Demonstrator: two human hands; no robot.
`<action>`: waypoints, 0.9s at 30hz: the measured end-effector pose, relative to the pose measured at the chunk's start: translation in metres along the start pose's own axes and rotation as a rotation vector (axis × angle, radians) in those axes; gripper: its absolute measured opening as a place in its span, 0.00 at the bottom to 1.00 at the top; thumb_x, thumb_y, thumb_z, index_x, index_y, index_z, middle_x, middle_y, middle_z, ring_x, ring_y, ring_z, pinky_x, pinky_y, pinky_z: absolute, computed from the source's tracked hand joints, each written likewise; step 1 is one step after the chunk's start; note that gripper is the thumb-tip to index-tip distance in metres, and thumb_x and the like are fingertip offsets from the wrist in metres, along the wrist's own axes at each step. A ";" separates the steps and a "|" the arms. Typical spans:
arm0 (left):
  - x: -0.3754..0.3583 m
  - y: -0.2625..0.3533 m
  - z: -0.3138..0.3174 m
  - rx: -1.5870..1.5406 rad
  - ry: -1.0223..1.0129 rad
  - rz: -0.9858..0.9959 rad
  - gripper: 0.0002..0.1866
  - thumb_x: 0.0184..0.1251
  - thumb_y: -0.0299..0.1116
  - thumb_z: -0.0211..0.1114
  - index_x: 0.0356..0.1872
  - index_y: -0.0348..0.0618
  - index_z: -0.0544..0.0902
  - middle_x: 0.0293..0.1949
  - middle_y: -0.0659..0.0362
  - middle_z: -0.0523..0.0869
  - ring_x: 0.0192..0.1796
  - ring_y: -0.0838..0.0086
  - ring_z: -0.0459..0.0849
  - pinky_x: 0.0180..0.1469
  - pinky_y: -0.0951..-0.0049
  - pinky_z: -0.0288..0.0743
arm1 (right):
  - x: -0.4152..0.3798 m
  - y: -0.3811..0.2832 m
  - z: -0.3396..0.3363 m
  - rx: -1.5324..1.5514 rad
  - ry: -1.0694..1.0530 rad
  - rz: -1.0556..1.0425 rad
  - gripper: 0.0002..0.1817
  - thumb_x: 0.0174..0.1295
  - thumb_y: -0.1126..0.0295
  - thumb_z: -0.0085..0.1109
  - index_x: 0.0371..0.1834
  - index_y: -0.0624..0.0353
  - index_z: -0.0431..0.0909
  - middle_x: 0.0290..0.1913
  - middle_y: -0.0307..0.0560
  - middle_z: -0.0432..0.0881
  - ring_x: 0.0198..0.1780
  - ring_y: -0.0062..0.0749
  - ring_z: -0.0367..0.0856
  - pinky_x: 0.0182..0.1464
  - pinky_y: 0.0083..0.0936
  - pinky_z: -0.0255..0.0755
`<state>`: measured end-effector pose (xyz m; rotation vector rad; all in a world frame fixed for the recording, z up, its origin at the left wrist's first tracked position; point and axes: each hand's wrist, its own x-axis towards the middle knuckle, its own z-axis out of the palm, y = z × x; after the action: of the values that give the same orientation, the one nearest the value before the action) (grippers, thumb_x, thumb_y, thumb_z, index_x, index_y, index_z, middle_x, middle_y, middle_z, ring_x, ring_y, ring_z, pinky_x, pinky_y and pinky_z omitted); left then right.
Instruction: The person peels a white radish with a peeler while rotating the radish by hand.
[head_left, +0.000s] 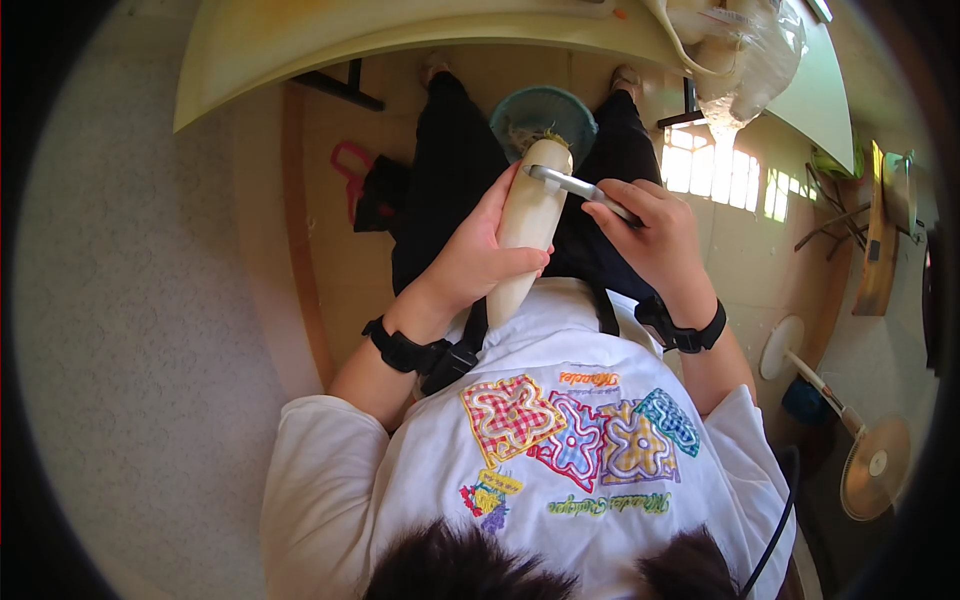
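Observation:
A long white radish (pixel 530 215) slants over my lap, its leafy-stub end pointing away from me. My left hand (pixel 482 250) is wrapped round its middle from the left side, thumb across the top. In my right hand (pixel 655 228) is a metal peeler (pixel 575 184), gripped by its handle. The peeler's head rests on the radish near the far end. Below that end, between my legs, stands a blue-green basket (pixel 508 108) with pale peelings partly visible inside.
A table (pixel 420 32) spans the far side, with a clear plastic bag (pixel 750 50) of pale items at its right. A pink-handled dark object (pixel 375 190) is on the floor at left. A fan (pixel 876 462) and wooden board (pixel 877 240) are at right.

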<state>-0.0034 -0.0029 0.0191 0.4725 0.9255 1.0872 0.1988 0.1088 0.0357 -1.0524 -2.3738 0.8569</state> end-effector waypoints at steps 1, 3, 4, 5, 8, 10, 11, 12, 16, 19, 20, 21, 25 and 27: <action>0.000 0.000 0.001 0.003 0.011 -0.003 0.53 0.57 0.20 0.68 0.83 0.46 0.47 0.51 0.57 0.78 0.45 0.76 0.82 0.48 0.72 0.81 | -0.001 0.001 -0.001 -0.006 0.003 0.002 0.11 0.59 0.62 0.75 0.40 0.54 0.88 0.25 0.41 0.81 0.22 0.34 0.79 0.25 0.29 0.71; 0.001 0.002 -0.001 0.008 0.031 -0.003 0.53 0.57 0.21 0.68 0.83 0.46 0.47 0.51 0.57 0.77 0.45 0.76 0.82 0.48 0.72 0.81 | 0.000 0.003 0.004 -0.011 0.018 -0.010 0.11 0.59 0.61 0.75 0.40 0.54 0.88 0.25 0.41 0.80 0.22 0.34 0.79 0.25 0.29 0.71; 0.001 0.002 -0.001 0.007 0.027 0.002 0.53 0.57 0.21 0.68 0.83 0.46 0.47 0.51 0.57 0.77 0.45 0.76 0.82 0.48 0.72 0.81 | 0.001 0.004 0.007 -0.006 0.013 -0.014 0.11 0.59 0.61 0.75 0.40 0.54 0.88 0.25 0.41 0.80 0.22 0.34 0.79 0.25 0.29 0.71; 0.000 0.002 -0.001 0.008 0.022 0.007 0.53 0.57 0.21 0.68 0.83 0.46 0.47 0.51 0.57 0.77 0.45 0.76 0.82 0.47 0.72 0.81 | 0.000 0.006 0.010 0.004 0.030 -0.019 0.11 0.59 0.61 0.75 0.40 0.54 0.88 0.24 0.42 0.80 0.22 0.34 0.78 0.25 0.29 0.70; 0.000 0.002 0.001 0.009 0.042 0.006 0.52 0.57 0.21 0.68 0.82 0.46 0.48 0.51 0.58 0.77 0.45 0.76 0.82 0.46 0.72 0.81 | 0.000 0.005 0.009 0.012 0.046 -0.010 0.11 0.59 0.61 0.75 0.39 0.55 0.88 0.24 0.43 0.80 0.22 0.34 0.78 0.25 0.29 0.70; -0.001 0.004 0.001 0.017 0.015 0.001 0.52 0.57 0.21 0.68 0.82 0.46 0.48 0.51 0.58 0.77 0.45 0.76 0.82 0.46 0.72 0.81 | 0.000 0.006 0.006 0.007 0.047 0.008 0.11 0.59 0.62 0.75 0.39 0.55 0.88 0.25 0.43 0.80 0.22 0.34 0.78 0.26 0.29 0.70; -0.001 0.005 0.002 0.021 -0.008 -0.002 0.52 0.57 0.22 0.68 0.82 0.46 0.49 0.52 0.58 0.77 0.45 0.75 0.82 0.46 0.71 0.81 | 0.002 0.010 0.005 0.029 0.079 0.021 0.12 0.59 0.62 0.75 0.39 0.56 0.88 0.26 0.44 0.81 0.22 0.35 0.78 0.26 0.29 0.71; -0.001 0.005 0.003 0.021 -0.010 -0.001 0.52 0.57 0.22 0.68 0.82 0.46 0.49 0.52 0.58 0.77 0.45 0.75 0.82 0.46 0.71 0.81 | 0.003 0.013 0.006 0.050 0.110 0.032 0.12 0.59 0.63 0.75 0.40 0.57 0.88 0.27 0.45 0.82 0.23 0.36 0.78 0.27 0.29 0.71; -0.003 0.005 0.004 0.014 -0.008 -0.013 0.52 0.55 0.22 0.68 0.82 0.46 0.49 0.52 0.58 0.77 0.45 0.75 0.82 0.46 0.71 0.81 | 0.004 0.015 0.003 0.101 0.095 0.056 0.12 0.60 0.63 0.74 0.40 0.58 0.88 0.29 0.47 0.84 0.24 0.37 0.79 0.29 0.29 0.72; -0.002 0.004 0.005 0.013 -0.003 -0.004 0.53 0.54 0.21 0.68 0.82 0.46 0.50 0.53 0.58 0.77 0.45 0.75 0.82 0.46 0.72 0.81 | 0.004 0.013 0.002 0.113 0.066 0.104 0.11 0.60 0.64 0.74 0.40 0.59 0.88 0.30 0.48 0.85 0.25 0.38 0.80 0.29 0.28 0.73; -0.003 0.004 0.004 0.009 -0.002 -0.006 0.53 0.54 0.21 0.68 0.82 0.46 0.50 0.53 0.58 0.77 0.45 0.75 0.82 0.46 0.72 0.81 | 0.005 0.013 0.003 0.124 0.072 0.101 0.11 0.60 0.64 0.74 0.40 0.59 0.88 0.29 0.48 0.85 0.25 0.38 0.80 0.29 0.29 0.73; -0.003 0.003 0.002 0.009 0.000 -0.006 0.53 0.54 0.21 0.68 0.82 0.46 0.50 0.53 0.58 0.77 0.45 0.75 0.82 0.46 0.72 0.81 | 0.006 0.013 0.004 0.135 0.079 0.098 0.11 0.60 0.63 0.73 0.39 0.60 0.88 0.29 0.49 0.84 0.24 0.38 0.80 0.30 0.29 0.73; -0.007 0.003 0.002 0.045 -0.041 0.020 0.54 0.53 0.25 0.73 0.82 0.46 0.51 0.54 0.55 0.78 0.46 0.73 0.83 0.43 0.72 0.82 | 0.009 0.032 0.011 0.032 0.084 0.153 0.13 0.62 0.62 0.72 0.39 0.62 0.88 0.26 0.50 0.84 0.23 0.39 0.78 0.29 0.29 0.71; -0.007 0.006 0.005 0.050 -0.067 0.051 0.54 0.54 0.25 0.73 0.82 0.46 0.51 0.54 0.55 0.79 0.46 0.73 0.83 0.43 0.72 0.82 | 0.008 0.040 0.015 0.066 -0.027 0.327 0.14 0.63 0.62 0.71 0.40 0.63 0.87 0.24 0.50 0.82 0.22 0.36 0.75 0.28 0.29 0.69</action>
<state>-0.0039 -0.0059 0.0288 0.5732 0.8871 1.0903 0.2059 0.1311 -0.0012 -1.4334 -2.2102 1.0585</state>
